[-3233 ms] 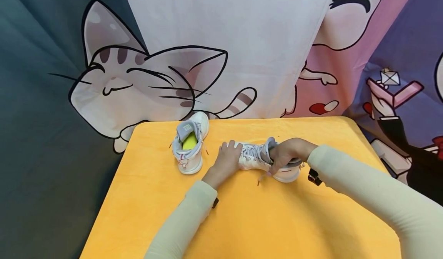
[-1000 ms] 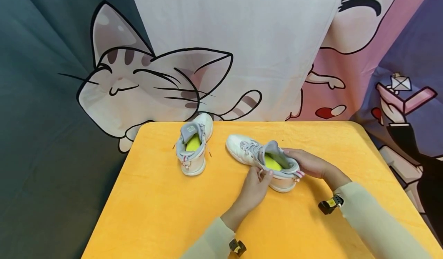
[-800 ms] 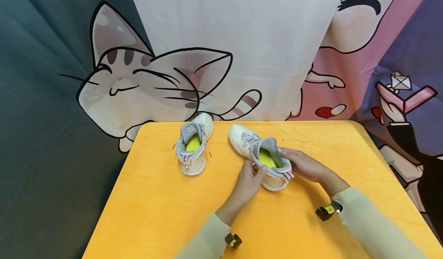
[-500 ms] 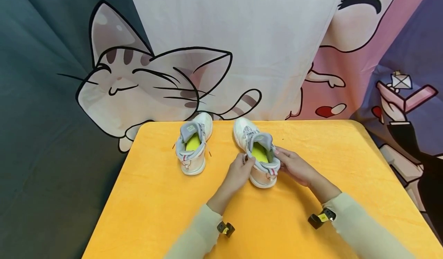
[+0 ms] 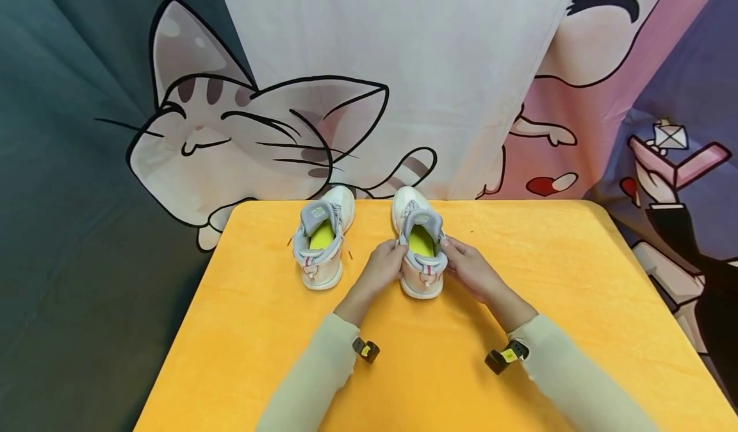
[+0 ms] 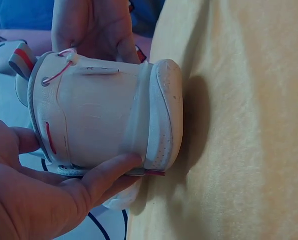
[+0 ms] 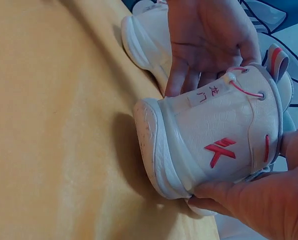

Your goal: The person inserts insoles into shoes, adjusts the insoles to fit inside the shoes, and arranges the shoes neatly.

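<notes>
A white sneaker with a pale pink heel and a yellow-green insole points toward the backdrop. My left hand grips its left side, thumb at the grey collar and fingers lower along the side. On the opposite side my right hand holds it the same way. In the right wrist view the heel bears a red logo and a pink cord; its sole is close over the cloth, with a shadow beside it. The matching sneaker stands to the left, parallel, untouched, its lace ends hanging out.
A yellow cloth covers the table, whose far edge lies just by both toes. Behind it hangs a backdrop printed with a cartoon cat and figures. Small black cameras sit at both wrists.
The held sneaker has turned from lying sideways, toe left, to toe pointing away, and has moved left beside the other one. The right hand came out of its opening; both hands now grip its sides.
</notes>
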Tool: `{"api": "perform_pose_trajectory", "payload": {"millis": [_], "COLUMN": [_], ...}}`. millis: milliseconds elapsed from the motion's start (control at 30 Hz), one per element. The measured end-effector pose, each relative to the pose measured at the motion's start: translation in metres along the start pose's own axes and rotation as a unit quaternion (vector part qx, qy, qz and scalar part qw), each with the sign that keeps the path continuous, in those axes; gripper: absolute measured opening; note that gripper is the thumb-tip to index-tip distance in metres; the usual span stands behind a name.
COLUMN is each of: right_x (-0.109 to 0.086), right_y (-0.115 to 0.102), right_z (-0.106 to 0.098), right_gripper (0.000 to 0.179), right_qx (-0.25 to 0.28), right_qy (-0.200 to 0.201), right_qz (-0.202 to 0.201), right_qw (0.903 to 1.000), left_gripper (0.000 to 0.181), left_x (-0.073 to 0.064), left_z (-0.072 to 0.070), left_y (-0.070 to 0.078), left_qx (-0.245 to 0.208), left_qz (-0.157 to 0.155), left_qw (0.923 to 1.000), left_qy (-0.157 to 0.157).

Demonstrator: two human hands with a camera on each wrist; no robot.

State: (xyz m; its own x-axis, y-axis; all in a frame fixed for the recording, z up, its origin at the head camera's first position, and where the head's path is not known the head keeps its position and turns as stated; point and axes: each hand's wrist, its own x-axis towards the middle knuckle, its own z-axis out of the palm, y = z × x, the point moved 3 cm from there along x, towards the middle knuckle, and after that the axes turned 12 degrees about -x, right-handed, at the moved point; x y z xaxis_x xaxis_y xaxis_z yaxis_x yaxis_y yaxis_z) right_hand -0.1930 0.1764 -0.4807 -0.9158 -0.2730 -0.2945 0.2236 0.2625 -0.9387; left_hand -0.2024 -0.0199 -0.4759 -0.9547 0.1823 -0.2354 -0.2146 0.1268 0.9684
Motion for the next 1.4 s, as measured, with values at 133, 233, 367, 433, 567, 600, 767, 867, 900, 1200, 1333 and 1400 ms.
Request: {"api": "perform_pose_trajectory", "payload": {"millis": [133,233,367,433,567,600,767,867,900,1200,1333,1400], "right_x": [0.005,0.008,0.012,0.014,0.016,0.016,0.018,0.018,0.018,0.015,0.016,0.017], "right_y": [-0.002,-0.002,0.000,0.002,0.003,0.004,0.010,0.012,0.012,0.011,0.010,0.010], "right_z": [0.001,0.001,0.001,-0.001,-0.006,-0.007,-0.011,-0.011,-0.010,-0.009,-0.009,-0.008], "right_gripper": [0.063,0.063,0.063,0.063,0.064,0.064,0.064,0.063,0.063,0.062,0.063,0.063], "right_qx": [0.008,0.007,0.000,-0.007,-0.022,-0.026,-0.029,-0.024,-0.021,-0.022,-0.026,-0.027], "right_qy": [0.015,0.029,0.032,0.027,0.015,0.011,0.006,0.007,0.006,0.007,0.002,0.001], "right_qz": [0.000,0.003,0.010,0.014,0.013,0.011,0.005,0.002,0.002,0.005,0.007,0.007], "right_qw": [0.9999,0.9996,0.9994,0.9995,0.9995,0.9995,0.9996,0.9997,0.9998,0.9997,0.9996,0.9996], "left_gripper": [0.029,0.030,0.030,0.030,0.032,0.032,0.042,0.054,0.058,0.063,0.057,0.052], "left_x": [0.008,0.013,0.018,0.019,0.020,0.019,0.017,0.014,0.012,-0.014,-0.034,-0.043], "left_z": [-0.001,0.000,0.001,0.002,0.003,0.002,0.001,-0.003,-0.004,-0.016,-0.023,-0.027], "left_y": [0.000,0.000,-0.003,-0.005,-0.006,-0.006,-0.006,-0.005,-0.005,0.015,0.027,0.034], "left_qx": [-0.004,-0.005,0.010,0.014,0.012,0.015,0.065,0.092,0.100,0.193,0.243,0.260], "left_qz": [-0.004,-0.005,-0.004,-0.001,0.009,0.011,0.020,0.018,0.017,0.078,0.121,0.150], "left_qw": [1.0000,0.9999,0.9998,0.9998,0.9999,0.9998,0.9976,0.9956,0.9947,0.9780,0.9624,0.9538], "left_qy": [0.003,0.008,0.017,0.016,0.008,0.006,0.006,0.009,0.011,0.012,0.006,0.004]}}
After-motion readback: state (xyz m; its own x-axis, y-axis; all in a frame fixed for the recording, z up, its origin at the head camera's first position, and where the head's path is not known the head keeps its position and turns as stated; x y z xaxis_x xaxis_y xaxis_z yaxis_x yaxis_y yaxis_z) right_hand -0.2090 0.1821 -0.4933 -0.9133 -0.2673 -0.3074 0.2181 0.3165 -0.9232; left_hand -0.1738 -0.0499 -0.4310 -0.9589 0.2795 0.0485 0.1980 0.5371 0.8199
